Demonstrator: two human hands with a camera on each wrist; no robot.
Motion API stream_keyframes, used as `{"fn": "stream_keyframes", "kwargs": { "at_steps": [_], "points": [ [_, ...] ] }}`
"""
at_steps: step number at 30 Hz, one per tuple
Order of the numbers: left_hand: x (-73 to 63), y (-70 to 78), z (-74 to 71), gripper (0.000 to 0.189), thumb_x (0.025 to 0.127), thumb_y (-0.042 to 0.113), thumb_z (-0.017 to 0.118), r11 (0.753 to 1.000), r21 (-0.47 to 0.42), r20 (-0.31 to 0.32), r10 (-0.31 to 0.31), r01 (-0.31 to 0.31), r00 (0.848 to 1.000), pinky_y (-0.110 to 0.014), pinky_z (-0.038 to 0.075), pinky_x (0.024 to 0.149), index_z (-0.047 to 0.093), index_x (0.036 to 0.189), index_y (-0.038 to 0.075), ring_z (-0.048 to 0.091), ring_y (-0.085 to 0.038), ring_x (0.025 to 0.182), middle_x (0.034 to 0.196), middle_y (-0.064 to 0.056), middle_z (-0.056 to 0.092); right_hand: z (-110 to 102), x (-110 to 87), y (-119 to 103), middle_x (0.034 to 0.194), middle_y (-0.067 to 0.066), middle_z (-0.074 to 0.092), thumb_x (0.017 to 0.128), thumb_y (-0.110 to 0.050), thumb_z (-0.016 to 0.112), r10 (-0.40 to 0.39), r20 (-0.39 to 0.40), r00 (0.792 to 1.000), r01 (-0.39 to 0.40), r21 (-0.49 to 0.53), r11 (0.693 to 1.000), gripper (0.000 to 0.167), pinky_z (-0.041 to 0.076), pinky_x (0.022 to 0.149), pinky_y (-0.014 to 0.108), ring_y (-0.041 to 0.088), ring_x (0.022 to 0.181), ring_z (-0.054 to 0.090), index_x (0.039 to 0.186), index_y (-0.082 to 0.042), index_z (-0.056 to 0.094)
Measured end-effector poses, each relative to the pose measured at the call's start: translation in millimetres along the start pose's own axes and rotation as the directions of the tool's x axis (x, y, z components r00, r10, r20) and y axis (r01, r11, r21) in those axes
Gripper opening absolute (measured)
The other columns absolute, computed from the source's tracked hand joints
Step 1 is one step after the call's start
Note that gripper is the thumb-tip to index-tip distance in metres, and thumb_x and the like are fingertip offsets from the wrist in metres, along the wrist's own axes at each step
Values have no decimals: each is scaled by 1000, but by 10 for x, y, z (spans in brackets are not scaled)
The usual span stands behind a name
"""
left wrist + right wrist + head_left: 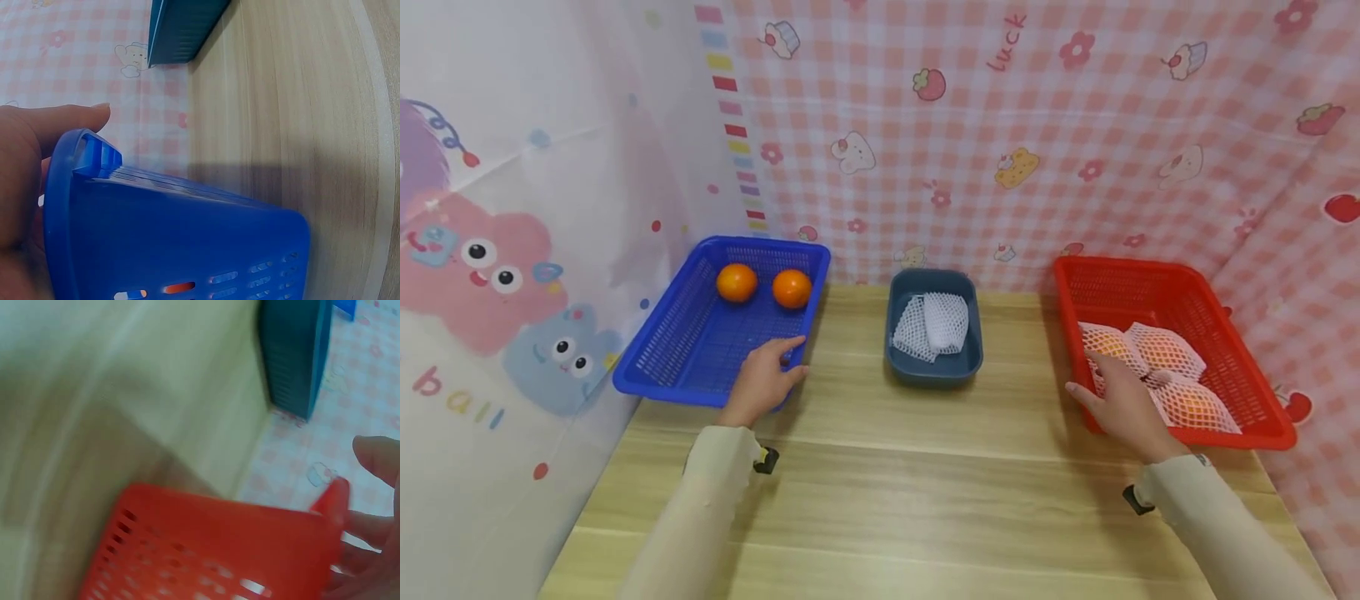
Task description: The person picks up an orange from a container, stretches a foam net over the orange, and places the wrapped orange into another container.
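Observation:
My left hand [758, 383] is at the near right side of the blue basket [658, 354], thumb and fingers spread about its rim. The left wrist view has the thumb [78, 119] straight above the rim, with the other fingers mostly hidden behind the wall. Two oranges [737, 283] lie at the back of this basket. My right hand [1123, 408] reaches over the left rim of the red basket [1247, 367], thumb outside and apart from it. Beneath and beside that hand lie several oranges in white foam nets [1165, 352].
Between the baskets stands a dark teal container [934, 375] with folded white foam nets [946, 323] in it. All three stand on a wooden table [925, 500] against a pink checked cloth [970, 117]. A white printed cloth [587, 125] hangs at the left.

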State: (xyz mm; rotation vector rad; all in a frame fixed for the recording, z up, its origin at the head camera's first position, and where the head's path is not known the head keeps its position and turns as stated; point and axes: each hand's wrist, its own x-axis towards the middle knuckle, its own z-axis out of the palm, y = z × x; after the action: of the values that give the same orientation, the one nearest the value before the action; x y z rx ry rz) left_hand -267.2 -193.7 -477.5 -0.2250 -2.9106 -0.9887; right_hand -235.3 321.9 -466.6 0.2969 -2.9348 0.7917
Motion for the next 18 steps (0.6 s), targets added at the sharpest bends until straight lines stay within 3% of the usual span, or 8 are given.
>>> {"fn": "stream_keyframes", "kwargs": {
  "at_steps": [10, 18],
  "points": [
    [15, 20, 2, 52, 88, 17, 71, 1000, -3, 10, 7, -7, 1000, -50, 47, 89, 56, 137, 8, 61, -34, 104, 132, -20, 56, 172, -103, 18, 127, 34, 50, 90, -8, 66, 43, -100, 994, -49, -54, 997, 53, 36, 94, 66, 49, 113, 48, 136, 10, 46],
    [-63, 11, -26, 53, 88, 15, 72, 1000, -6, 28, -11, 11, 1000, -51, 45, 91, 56, 138, 8, 59, -34, 106, 133, -20, 56, 188, -104, -7, 130, 35, 48, 91, -7, 64, 46, -101, 994, -51, -55, 997, 52, 35, 95, 66, 50, 117, 45, 136, 11, 46]
  ]
}}
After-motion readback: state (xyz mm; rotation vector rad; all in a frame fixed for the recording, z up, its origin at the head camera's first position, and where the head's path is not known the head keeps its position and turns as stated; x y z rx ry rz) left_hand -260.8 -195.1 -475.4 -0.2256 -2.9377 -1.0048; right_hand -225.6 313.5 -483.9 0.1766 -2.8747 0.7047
